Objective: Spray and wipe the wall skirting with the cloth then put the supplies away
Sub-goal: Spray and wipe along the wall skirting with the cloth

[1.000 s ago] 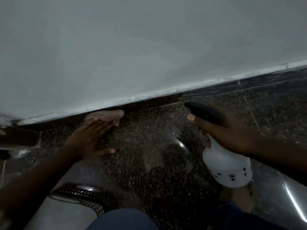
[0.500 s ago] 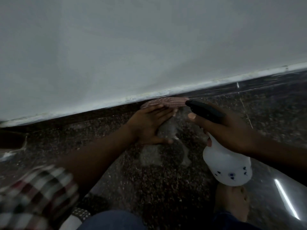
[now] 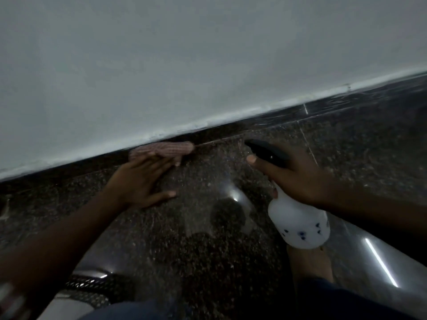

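While we work from the single head view, note that the left hand [image 3: 141,181] lies flat with fingers extended, pressing the cloth [image 3: 161,150] against the dark skirting [image 3: 231,132] under the fingertips rather than clasping it. The right hand [image 3: 300,176] is wrapped around the neck of the spray bottle [image 3: 300,225], with the nozzle pointing toward the cloth and just beside it. Risks, as we judge them: the unclasped cloth may slip out from under the fingertips during a stroke; a trigger pull at this angle may wet the left hand or the floor [image 3: 208,250] instead of the skirting, leaving a slick patch beside the bare foot [image 3: 309,262] below the bottle. Count: one cloth, one bottle, two hands, one foot visible.
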